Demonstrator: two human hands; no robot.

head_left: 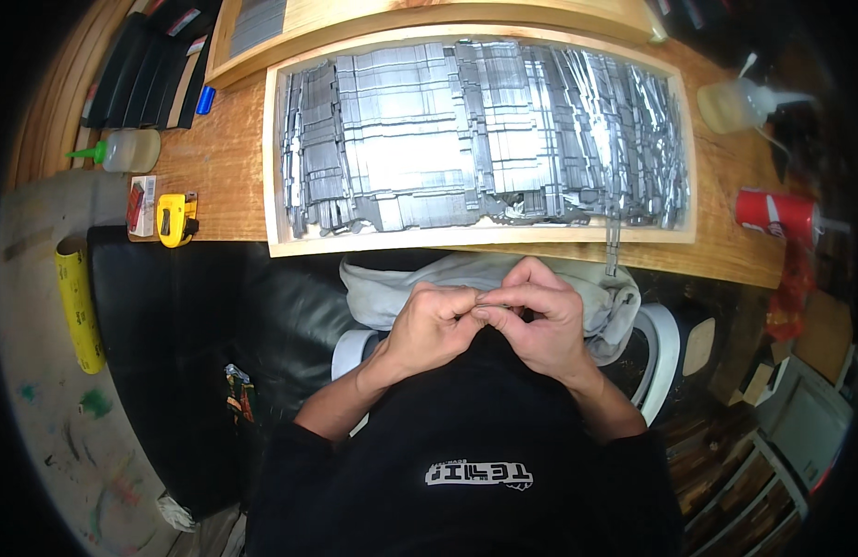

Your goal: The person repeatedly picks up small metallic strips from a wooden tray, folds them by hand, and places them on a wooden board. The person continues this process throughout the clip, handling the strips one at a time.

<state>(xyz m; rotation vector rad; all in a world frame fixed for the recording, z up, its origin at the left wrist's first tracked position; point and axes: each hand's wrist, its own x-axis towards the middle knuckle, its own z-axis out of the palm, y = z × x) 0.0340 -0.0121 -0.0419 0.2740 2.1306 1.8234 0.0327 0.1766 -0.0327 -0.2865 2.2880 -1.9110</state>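
Note:
Close together in front of my chest, my left hand [433,323] and my right hand [546,320] meet fingertip to fingertip. Both are closed in a pinch. A small thin dark strip [493,306] shows between the fingertips, mostly covered by them; its exact kind is too small to tell. Beyond the hands lies a shallow wooden tray [485,239], filled with many thin grey, shiny strips [401,121] laid side by side. One narrow strip [613,246] hangs over the tray's near edge, to the right of my hands.
On the wooden table [206,158] at left are a yellow tape measure [174,221], a small box [142,206] and a green-tipped bottle [130,150]. A glue bottle [734,105] and red can [773,213] stand right. A grey cloth [378,292] lies below the tray.

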